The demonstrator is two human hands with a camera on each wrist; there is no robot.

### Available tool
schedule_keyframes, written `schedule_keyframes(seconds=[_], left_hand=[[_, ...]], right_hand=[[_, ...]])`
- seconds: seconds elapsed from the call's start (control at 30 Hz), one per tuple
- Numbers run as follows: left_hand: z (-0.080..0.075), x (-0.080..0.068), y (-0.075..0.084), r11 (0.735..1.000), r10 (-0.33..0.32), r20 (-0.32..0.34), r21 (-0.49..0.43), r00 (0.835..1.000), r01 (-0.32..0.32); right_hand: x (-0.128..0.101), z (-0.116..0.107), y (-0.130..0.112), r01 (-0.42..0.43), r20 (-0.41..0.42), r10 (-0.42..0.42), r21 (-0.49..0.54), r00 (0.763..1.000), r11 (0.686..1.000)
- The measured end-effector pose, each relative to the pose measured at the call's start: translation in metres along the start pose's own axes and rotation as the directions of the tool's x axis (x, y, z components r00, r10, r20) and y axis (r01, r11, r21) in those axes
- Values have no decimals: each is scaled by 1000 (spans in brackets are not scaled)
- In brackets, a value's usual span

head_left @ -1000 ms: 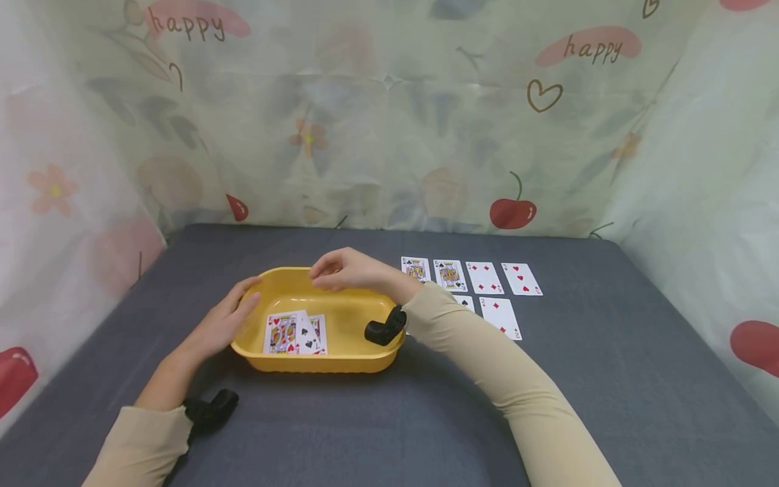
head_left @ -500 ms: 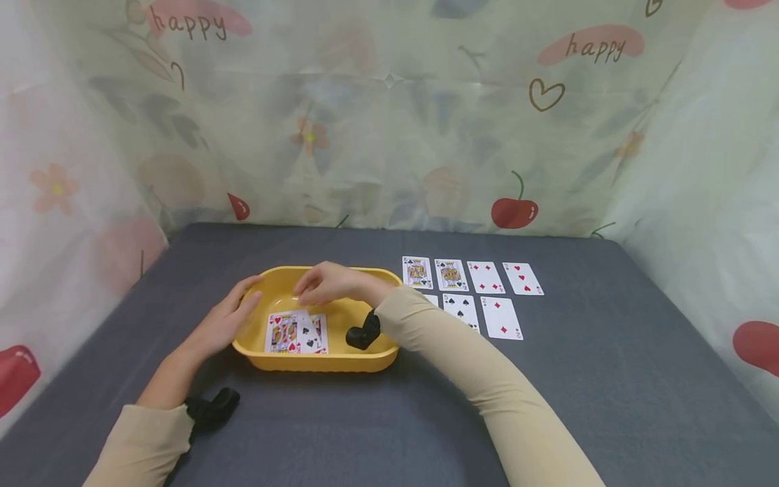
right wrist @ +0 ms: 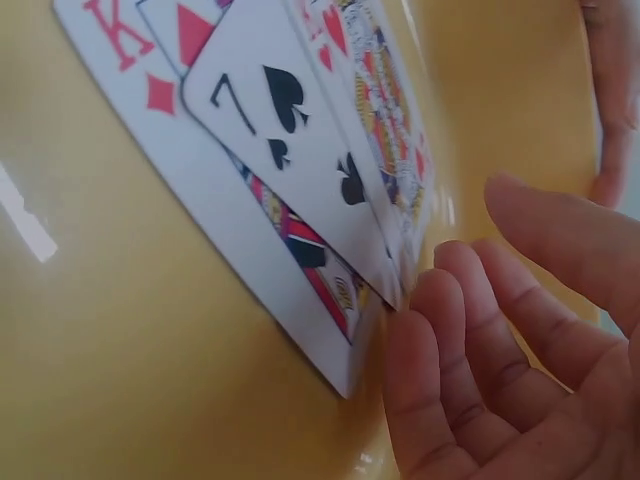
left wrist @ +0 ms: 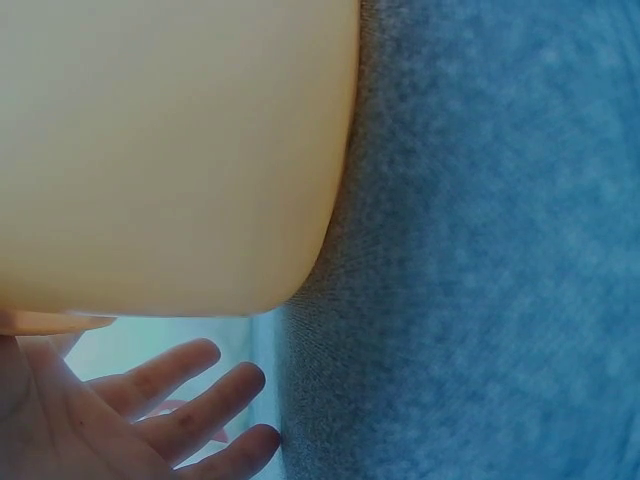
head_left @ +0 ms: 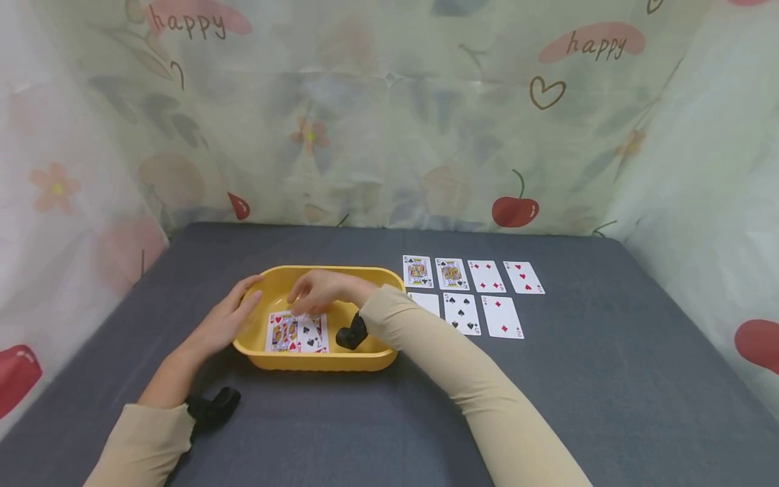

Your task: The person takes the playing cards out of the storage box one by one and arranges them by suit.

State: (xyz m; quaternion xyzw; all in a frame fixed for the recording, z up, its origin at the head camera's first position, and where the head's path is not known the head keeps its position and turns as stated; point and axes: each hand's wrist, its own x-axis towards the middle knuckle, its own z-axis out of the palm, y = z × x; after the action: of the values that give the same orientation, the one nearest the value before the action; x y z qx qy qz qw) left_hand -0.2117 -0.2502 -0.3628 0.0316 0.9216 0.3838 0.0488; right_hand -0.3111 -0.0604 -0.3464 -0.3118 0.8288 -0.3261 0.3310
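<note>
right hand (head_left: 316, 291) has dropped into the yellow tub (head_left: 377, 276), fingers loosely spread, tips touching the far edge of the cards (head_left: 296, 332), gripping nothing | left hand (head_left: 228, 318) flat against tub's outer wall, steadying | pickup looks imminent

A dark grey cloth (head_left: 608, 379) covers the table; on it, right of centre, lie seven face-up cards in two rows (head_left: 471, 294): four in the far row, three just beside them in the near row; behind hangs a pale curtain (head_left: 389, 115) printed with cherries, flowers, hearts and the word "happy".
</note>
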Motion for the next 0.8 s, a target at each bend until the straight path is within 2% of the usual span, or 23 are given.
schedule_keyframes(seconds=[0.2,0.53,0.8], left_hand=[[0,-1,1,1000,-7,2,-5,1000,7],[0,0,0,1000,1,-3,-14,1000,-1],[1,-1,1,1000,0,-5,-10,1000,0]], right_hand=[[2,5,-1,-17,20,19,-56,1000,998],[1,10,-2,-26,-28,21,-202,999,979],[2,11,0,-42,-23,38,-199,999,979]])
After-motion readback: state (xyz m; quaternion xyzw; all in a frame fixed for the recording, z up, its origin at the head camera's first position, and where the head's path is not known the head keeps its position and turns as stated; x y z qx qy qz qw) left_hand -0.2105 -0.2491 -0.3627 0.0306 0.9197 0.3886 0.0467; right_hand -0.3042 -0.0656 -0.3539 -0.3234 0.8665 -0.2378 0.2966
